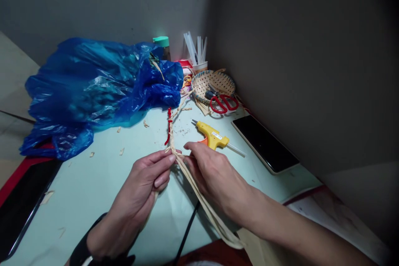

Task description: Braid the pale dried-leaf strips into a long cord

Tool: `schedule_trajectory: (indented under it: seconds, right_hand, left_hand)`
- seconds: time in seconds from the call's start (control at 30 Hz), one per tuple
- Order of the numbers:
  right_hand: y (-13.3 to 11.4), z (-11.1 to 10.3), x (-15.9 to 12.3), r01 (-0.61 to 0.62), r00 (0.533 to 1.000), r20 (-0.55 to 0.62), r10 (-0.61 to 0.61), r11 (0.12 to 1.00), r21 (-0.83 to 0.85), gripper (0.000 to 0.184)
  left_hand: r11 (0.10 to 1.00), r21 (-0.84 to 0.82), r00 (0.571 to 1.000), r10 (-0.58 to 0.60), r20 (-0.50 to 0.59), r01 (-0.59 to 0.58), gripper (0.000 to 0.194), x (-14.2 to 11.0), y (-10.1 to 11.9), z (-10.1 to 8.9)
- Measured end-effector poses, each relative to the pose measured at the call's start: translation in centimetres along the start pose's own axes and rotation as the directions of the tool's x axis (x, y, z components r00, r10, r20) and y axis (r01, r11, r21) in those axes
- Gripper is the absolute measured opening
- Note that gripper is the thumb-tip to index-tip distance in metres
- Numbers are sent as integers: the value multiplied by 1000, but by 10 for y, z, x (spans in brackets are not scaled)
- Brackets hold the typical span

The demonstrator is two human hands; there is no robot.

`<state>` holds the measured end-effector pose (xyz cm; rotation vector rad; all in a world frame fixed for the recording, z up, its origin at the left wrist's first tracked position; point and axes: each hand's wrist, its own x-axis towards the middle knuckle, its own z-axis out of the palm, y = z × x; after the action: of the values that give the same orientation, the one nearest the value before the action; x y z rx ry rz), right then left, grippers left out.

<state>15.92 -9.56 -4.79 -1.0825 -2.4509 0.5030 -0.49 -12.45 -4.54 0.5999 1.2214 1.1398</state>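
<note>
A tan braid of flat straw strips runs from the small woven basket towards me across the pale green table. Both my hands pinch it where the plait ends. My left hand is closed on the strips from the left, thumb and forefinger at the braid's end. My right hand is closed on them from the right. Loose unbraided strips trail between my wrists towards me. A red strip lies beside the braid.
A yellow glue gun lies just beyond my right hand, a dark phone to its right. Red scissors rest on a woven basket. A big blue plastic bag fills the back left. Behind stand a cup of glue sticks and a green-capped bottle.
</note>
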Motion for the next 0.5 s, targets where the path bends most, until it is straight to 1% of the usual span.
schedule_trajectory:
  seconds: [0.1,0.17,0.27,0.33,0.37,0.4,0.5]
  right_hand:
    - [0,-8,4,-3,996,90,10,997,-75,14]
    - [-2,-13,6,-10,996,86,25,986,-166,15]
    - [-10,-17,7,20,997,78,2,958,-286,10]
    - [-18,-16,5,46,996,91,-14,934,-354,7]
    - [-23,-14,4,53,996,90,-20,920,-388,9]
    - [-28,-11,3,58,997,73,-29,904,-424,12]
    - [-43,2,1,39,998,-28,-63,850,-525,21]
  left_hand:
    - [998,50,999,36,-36,-34,17,2,-4,0]
    - [993,103,996,62,-56,-56,18,3,-8,1]
    - [981,170,989,113,-97,-95,21,3,-12,4]
    - [975,190,984,140,-113,-117,22,2,-14,6]
    - [974,192,983,146,-112,-122,20,1,-14,7]
    - [974,191,984,146,-106,-124,18,0,-15,8]
    - [981,149,988,139,-71,-127,11,-3,-17,7]
